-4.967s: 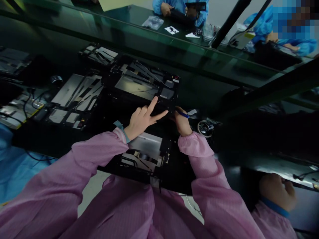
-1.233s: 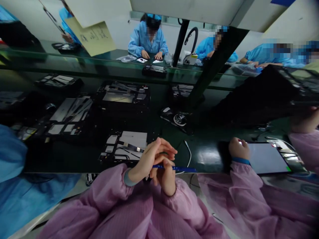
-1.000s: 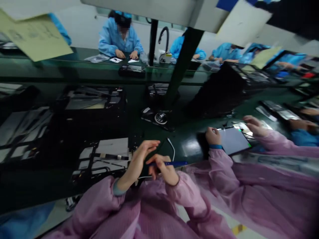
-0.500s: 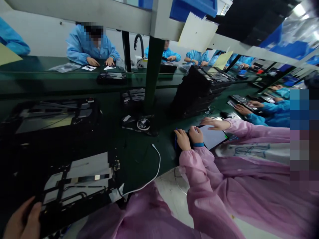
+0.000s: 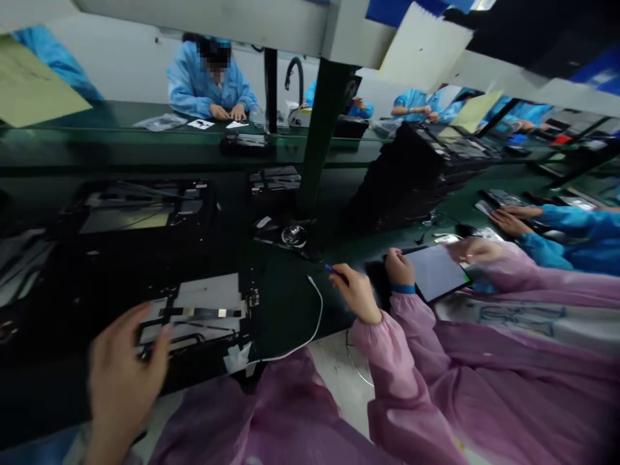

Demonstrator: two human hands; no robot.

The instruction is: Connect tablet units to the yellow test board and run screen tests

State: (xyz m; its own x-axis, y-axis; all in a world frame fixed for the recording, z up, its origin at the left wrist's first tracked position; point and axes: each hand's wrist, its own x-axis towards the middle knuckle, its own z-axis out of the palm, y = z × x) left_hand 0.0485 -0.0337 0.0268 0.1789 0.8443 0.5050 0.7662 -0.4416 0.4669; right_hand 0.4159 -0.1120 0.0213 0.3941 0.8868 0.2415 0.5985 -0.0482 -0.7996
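My left hand (image 5: 126, 365) is raised over the left edge of an opened tablet (image 5: 208, 294), with thumb and fingers apart. The tablet lies flat and shows grey battery cells and a dark ribbon cable. My right hand (image 5: 356, 290), in a pink sleeve, is closed around a thin blue pen-like tool (image 5: 330, 268), mostly hidden by the fingers. Just left of that hand, a white cable (image 5: 320, 313) curves over the bench edge. A black pouch-like piece (image 5: 285, 237) with a round metallic coil lies beyond it.
Close on my right, a co-worker in pink holds a tablet with a pale screen (image 5: 436, 271). Another opened tablet (image 5: 145, 206) lies at the back left. A tall stack of black devices (image 5: 397, 174) stands behind a green post (image 5: 322, 129). Co-workers in blue sit opposite.
My left hand has lifted off the tablet's edge and moved right and up. My right hand has picked up the blue tool and moved left relative to the bench. The view has shifted.
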